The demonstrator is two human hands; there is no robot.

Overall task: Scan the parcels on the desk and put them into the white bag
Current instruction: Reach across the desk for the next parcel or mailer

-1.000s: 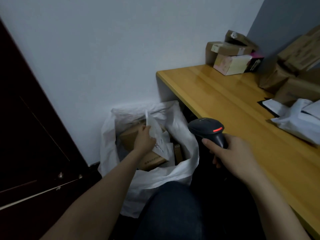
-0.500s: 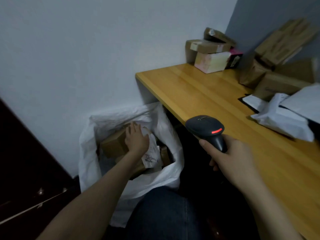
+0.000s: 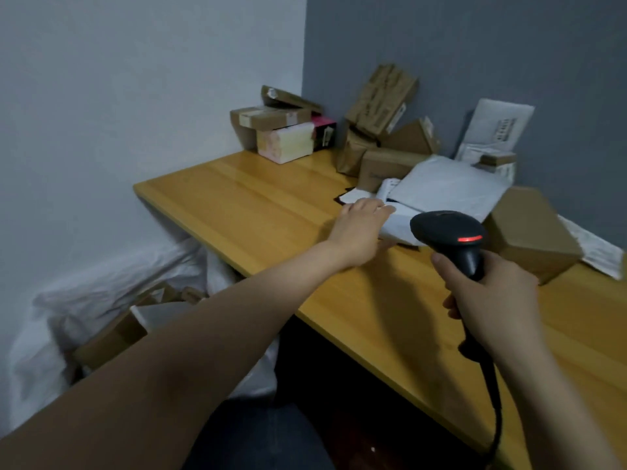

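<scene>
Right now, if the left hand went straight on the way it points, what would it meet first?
The small white parcel: the left hand has its fingertips about at its near edge. The larger white mailer lies on it just beyond. Whether they actually touch is unclear.

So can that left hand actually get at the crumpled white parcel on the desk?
Looks like yes: the left hand has its fingers resting on the white parcel, nothing lies between them, and the scanner in the right hand is off to the side.
</scene>
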